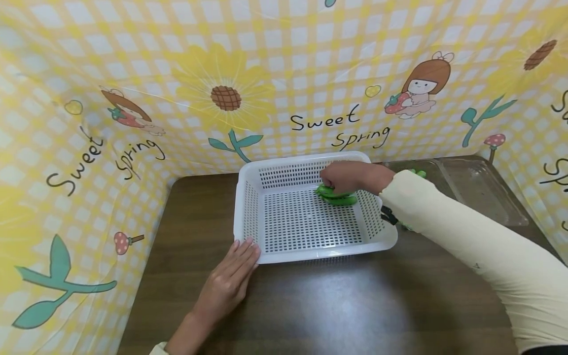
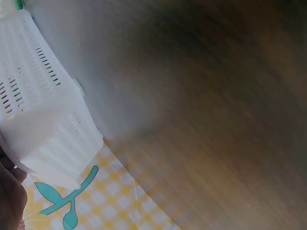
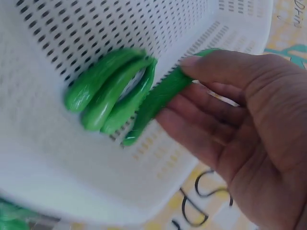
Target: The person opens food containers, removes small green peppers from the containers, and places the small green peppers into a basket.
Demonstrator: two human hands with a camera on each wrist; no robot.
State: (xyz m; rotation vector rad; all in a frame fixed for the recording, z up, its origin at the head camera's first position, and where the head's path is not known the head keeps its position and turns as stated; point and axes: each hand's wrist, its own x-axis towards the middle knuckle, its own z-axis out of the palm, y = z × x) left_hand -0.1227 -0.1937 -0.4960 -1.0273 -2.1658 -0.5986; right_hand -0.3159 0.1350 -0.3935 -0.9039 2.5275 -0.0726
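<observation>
A white slotted plastic basket (image 1: 310, 254) stands on the dark table. My right hand (image 1: 348, 176) reaches into its back right part. In the right wrist view, the thumb and fingers of that hand pinch a long, slim green vegetable (image 3: 160, 96), cucumber- or chili-like. Several similar green vegetables (image 3: 108, 93) lie side by side on the basket floor, just beside the held one. My left hand (image 1: 226, 278) rests its straight fingers on the basket's near left corner; its thumb is hidden in the head view. In the left wrist view, only part of this hand (image 2: 10, 196) shows by the rim.
Right of the basket, a clear shallow tray (image 1: 483, 195) sits on the table, partly behind my sleeve, with more green pieces (image 1: 419, 173) at its back edge. A black object (image 1: 388, 215) shows by the basket's right side. A yellow checked cloth (image 1: 275, 29) surrounds the table.
</observation>
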